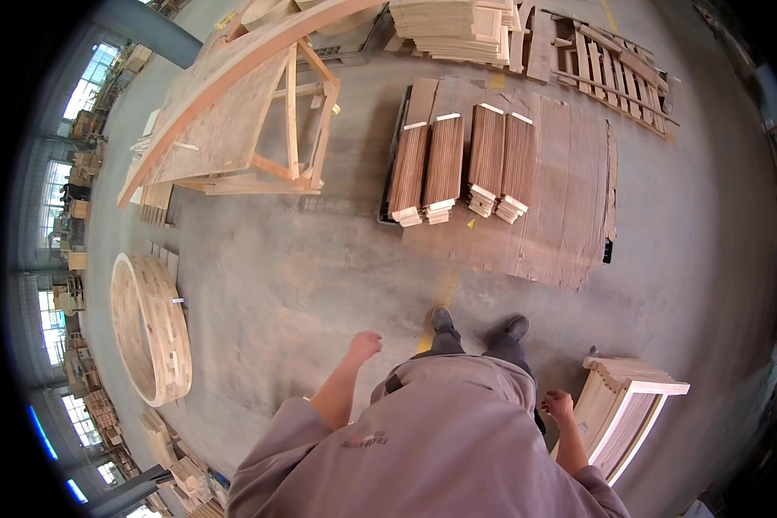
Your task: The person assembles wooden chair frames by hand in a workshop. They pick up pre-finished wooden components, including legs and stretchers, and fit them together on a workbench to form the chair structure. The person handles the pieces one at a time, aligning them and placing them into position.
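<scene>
I stand on a concrete workshop floor, looking down at my grey shirt and dark shoes. My left hand hangs in front of me, fingers curled into a loose fist, holding nothing. My right hand is down at my side, also loosely closed and empty, just left of a pale curved wooden frame piece. Ahead of my feet lie stacked bundles of thin wood strips on a wide sheet of brown veneer.
A large round laminated wooden ring lies at the left. A big curved wooden jig on a timber frame stands at upper left. Stacked boards and a pallet sit at the back. Windows line the left wall.
</scene>
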### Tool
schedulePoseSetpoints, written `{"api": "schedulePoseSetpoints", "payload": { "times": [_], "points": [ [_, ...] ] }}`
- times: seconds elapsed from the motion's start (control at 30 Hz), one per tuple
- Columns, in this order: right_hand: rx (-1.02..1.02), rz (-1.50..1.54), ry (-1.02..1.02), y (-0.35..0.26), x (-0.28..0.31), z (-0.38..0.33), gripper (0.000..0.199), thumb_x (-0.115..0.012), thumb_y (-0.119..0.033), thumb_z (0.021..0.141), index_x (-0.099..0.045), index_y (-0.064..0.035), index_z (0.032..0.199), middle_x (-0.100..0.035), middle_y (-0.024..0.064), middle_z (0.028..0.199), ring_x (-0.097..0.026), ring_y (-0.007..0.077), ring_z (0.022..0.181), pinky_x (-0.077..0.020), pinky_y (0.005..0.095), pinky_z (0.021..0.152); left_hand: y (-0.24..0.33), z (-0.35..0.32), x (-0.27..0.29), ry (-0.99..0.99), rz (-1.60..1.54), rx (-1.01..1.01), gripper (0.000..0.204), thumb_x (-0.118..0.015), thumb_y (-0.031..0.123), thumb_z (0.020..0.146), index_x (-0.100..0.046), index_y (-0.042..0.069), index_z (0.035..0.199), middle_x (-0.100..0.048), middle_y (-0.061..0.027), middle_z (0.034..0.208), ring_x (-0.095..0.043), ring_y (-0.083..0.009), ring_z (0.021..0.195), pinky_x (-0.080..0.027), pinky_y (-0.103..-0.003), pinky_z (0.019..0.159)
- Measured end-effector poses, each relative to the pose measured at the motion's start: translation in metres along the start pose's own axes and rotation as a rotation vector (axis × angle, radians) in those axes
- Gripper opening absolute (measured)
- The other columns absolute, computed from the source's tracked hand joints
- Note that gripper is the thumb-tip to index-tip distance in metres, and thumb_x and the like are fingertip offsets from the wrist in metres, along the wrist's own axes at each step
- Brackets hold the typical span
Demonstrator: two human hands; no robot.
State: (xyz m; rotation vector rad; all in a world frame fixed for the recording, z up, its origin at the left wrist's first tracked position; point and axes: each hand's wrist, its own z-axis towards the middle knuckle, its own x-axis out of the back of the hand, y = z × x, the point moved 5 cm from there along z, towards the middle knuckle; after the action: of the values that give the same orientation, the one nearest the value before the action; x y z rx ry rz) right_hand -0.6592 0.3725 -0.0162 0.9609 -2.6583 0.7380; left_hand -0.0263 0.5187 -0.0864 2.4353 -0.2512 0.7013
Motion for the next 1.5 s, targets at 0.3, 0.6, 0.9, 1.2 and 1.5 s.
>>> {"api": "schedulePoseSetpoints", "payload": {
  "times": [0.3, 0.6, 0.9, 1.2, 1.5],
  "points": [
    [0.077, 0.213, 0.108, 0.019, 0.07, 0.005, 0.029, -0.059, -0.009, 0.088, -0.065, 0.0047, 0.112, -0.073, 0.0135, 0.079, -0.071, 0.017, 0.065, -0.0568, 0.0293, 0.058, 0.219, -0.012, -0.04, -0.116, -0.383, -0.124, 0.03, -0.068, 0.013, 0.081, -0.069, 0.004, 0.111, -0.069, -0.0058, 0.083, -0.064, -0.0124, 0.079, -0.051, -0.028, 0.07],
    [0.068, 0.114, 0.178, 0.102, 0.178, -0.003, 0.029, -0.061, -0.015, 0.085, -0.068, 0.0034, 0.107, -0.073, 0.011, 0.075, -0.07, 0.0155, 0.064, -0.0564, 0.0296, 0.061, 0.739, -0.36, -0.116, -1.39, -0.827, -1.268, 0.027, -0.067, 0.0, 0.077, -0.068, 0.001, 0.104, -0.059, -0.014, 0.095, -0.057, -0.0255, 0.086, -0.048, -0.036, 0.072],
    [0.023, 0.485, 0.439, 0.16, 0.316, 0.023, 0.031, -0.06, -0.011, 0.087, -0.065, 0.0038, 0.114, -0.072, 0.0136, 0.08, -0.07, 0.0161, 0.07, -0.0557, 0.0312, 0.065, 0.888, -0.455, -0.328, -1.983, -1.532, -1.184, 0.028, -0.042, 0.013, 0.092, -0.063, 0.007, 0.075, -0.064, -0.0188, 0.099, -0.058, -0.0337, 0.073, -0.048, -0.037, 0.068],
    [-0.15, 0.264, 0.404, 0.258, 0.396, 0.05, 0.034, -0.065, -0.026, 0.082, -0.07, -0.0065, 0.109, -0.072, 0.0159, 0.094, -0.07, 0.0293, 0.087, -0.0568, 0.04, 0.081, 1.044, -0.35, -0.591, -1.401, 0.076, -1.46, 0.029, -0.067, -0.002, 0.072, -0.069, 0.006, 0.1, -0.063, -0.0103, 0.1, -0.063, -0.0274, 0.088, -0.052, -0.037, 0.077],
    [-0.444, 0.844, 0.301, 0.253, 0.571, 0.062, 0.034, -0.068, -0.024, 0.084, -0.071, -0.0052, 0.112, -0.074, 0.0123, 0.09, -0.071, 0.0179, 0.078, -0.0576, 0.0306, 0.075, 1.2, -0.233, -0.821, -0.798, 1.618, -1.478, 0.052, -0.076, 0.03, 0.078, -0.059, 0.007, 0.122, -0.063, -0.0184, 0.115, -0.059, -0.0343, 0.112, -0.048, -0.048, 0.093]
  ]
}}
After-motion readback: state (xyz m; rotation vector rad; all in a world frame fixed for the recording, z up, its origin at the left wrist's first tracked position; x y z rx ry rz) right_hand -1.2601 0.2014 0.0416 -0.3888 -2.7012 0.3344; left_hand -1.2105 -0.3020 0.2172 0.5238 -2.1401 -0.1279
